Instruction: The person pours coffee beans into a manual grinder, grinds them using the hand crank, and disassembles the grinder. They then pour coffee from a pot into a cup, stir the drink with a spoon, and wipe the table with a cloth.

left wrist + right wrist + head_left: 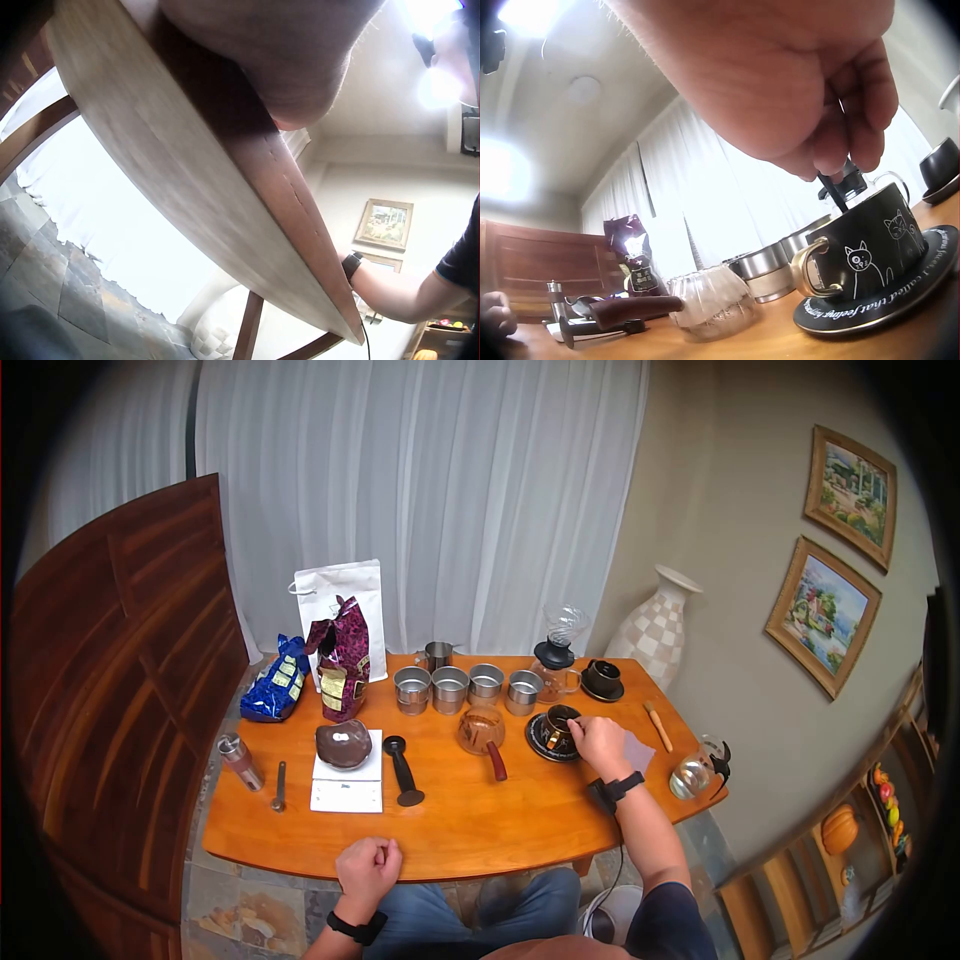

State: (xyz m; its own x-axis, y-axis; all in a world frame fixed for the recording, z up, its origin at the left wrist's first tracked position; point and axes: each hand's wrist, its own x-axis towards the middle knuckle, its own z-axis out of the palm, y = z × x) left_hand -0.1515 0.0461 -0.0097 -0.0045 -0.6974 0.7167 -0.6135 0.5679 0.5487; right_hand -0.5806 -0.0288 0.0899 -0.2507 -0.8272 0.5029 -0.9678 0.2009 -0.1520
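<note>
My right hand (600, 746) is over a black cup (866, 247) with white cat drawings and a gold handle. Its fingers pinch a thin dark stick-like handle (831, 192) that slants down into the cup; the lower end is hidden inside. Beneath the cup lies a black saucer (829, 319) with white lettering around its rim. My left hand (368, 868) rests at the table's front edge, loosely curled and holding nothing. The white scale (346, 795), bearing a dark brown dish (343, 745), is the nearest thing beyond it.
Several metal cups (449, 688) line the back of the wooden table (470, 830). A glass pot with a red-brown handle (497, 762) stands left of the saucer. A glass jug (688, 775) is at the right edge, coffee bags (340, 675) back left, a black tamper-like tool (402, 768) beside the scale.
</note>
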